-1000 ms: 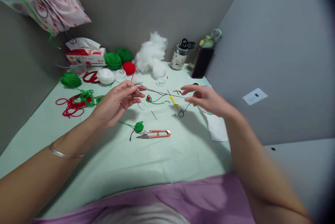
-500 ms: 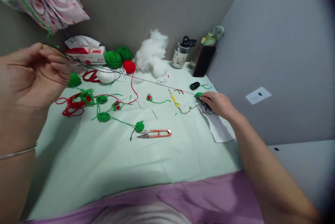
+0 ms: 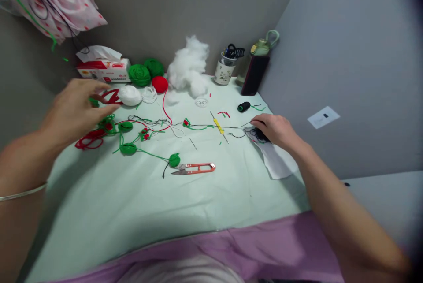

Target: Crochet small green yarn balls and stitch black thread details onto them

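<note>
My left hand (image 3: 77, 109) hovers over the left side of the table, thumb and fingers apart, with nothing in it. My right hand (image 3: 272, 128) pinches a strand of black yarn (image 3: 201, 125) at the right, and a dark bundle of black yarn (image 3: 257, 135) lies partly under that hand. The strand runs left across the tabletop and ends in loose loops. It passes over a yellow-handled crochet hook (image 3: 218, 126) and near a small red and green crocheted piece (image 3: 186, 122). Green crocheted pieces (image 3: 128, 149) joined by green yarn lie nearer the left hand.
Orange thread snips (image 3: 198, 168) lie at the front middle. Along the back stand a tissue box (image 3: 104, 71), green yarn balls (image 3: 139, 75), a red yarn ball (image 3: 160, 83), white stuffing (image 3: 189, 65), a cup (image 3: 224, 71) and a phone (image 3: 255, 76). White paper (image 3: 279, 161) lies right.
My left hand has come down and opened, letting go of the black yarn. The strand, stretched taut in the air before, now lies slack on the table. My right hand stays at the right.
</note>
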Motion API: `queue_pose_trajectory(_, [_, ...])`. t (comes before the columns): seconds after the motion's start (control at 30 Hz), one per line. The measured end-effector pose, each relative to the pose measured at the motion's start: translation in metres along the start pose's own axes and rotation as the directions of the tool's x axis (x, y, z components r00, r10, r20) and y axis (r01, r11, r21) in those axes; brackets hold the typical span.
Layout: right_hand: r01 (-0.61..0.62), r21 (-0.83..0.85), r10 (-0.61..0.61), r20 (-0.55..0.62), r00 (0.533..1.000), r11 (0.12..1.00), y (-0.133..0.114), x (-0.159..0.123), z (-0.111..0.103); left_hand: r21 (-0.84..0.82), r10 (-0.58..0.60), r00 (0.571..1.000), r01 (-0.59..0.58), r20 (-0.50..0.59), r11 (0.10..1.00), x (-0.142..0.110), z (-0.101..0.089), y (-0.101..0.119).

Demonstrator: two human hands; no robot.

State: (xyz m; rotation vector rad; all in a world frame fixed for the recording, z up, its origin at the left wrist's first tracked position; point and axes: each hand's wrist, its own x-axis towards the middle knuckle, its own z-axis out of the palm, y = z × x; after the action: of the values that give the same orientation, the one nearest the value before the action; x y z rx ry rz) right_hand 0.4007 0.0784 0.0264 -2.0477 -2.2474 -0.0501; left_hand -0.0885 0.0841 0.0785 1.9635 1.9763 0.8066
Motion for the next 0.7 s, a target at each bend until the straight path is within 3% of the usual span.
queue_pose_trajectory(0.07, [0.040,0.016,-0.040,-0.014,0.999,0.999,-0.012,-0.001,-0.002,-0.167,0.102,0.995,-0.099,0.007,0.981,-0.006,0.020,0.040])
queue_pose_trajectory(0.1, [0.067,0.023,-0.066,-0.028,0.997,0.997,-0.019,-0.002,-0.004,-0.281,0.158,0.982,-0.123,0.107,0.952,-0.008,0.035,0.061])
queue_pose_trajectory(0.2, [0.143,0.016,-0.141,-0.089,0.986,0.990,-0.039,-0.004,-0.010,-0.548,0.394,0.862,-0.172,0.318,0.818,-0.011,0.091,0.119])
queue_pose_trajectory(0.27, [0.172,-0.009,-0.171,-0.132,0.976,0.985,-0.048,-0.007,-0.013,-0.683,0.449,0.804,-0.075,0.389,0.726,-0.011,0.129,0.150])
queue_pose_trajectory(0.33, [0.181,-0.036,-0.184,-0.166,0.969,0.983,-0.052,-0.009,-0.015,-0.754,0.463,0.703,0.160,0.540,0.637,-0.009,0.160,0.172])
queue_pose_trajectory(0.43, [0.184,-0.057,-0.192,-0.211,0.958,0.981,-0.045,-0.010,-0.012,-0.749,0.506,0.615,0.223,0.604,0.624,-0.006,0.181,0.184])
queue_pose_trajectory(0.5, [0.180,-0.052,-0.187,-0.223,0.957,0.982,-0.037,-0.009,-0.007,-0.761,0.526,0.613,0.204,0.590,0.616,-0.004,0.182,0.182])
queue_pose_trajectory(0.6, [0.151,-0.083,-0.165,-0.188,0.968,0.985,-0.029,-0.007,0.006,-0.819,0.524,0.693,0.171,0.495,0.547,-0.003,0.175,0.181])
queue_pose_trajectory(0.7, [0.141,-0.129,-0.160,-0.154,0.975,0.982,-0.028,-0.005,0.016,-0.919,0.509,0.768,0.283,0.388,0.274,-0.008,0.173,0.191])
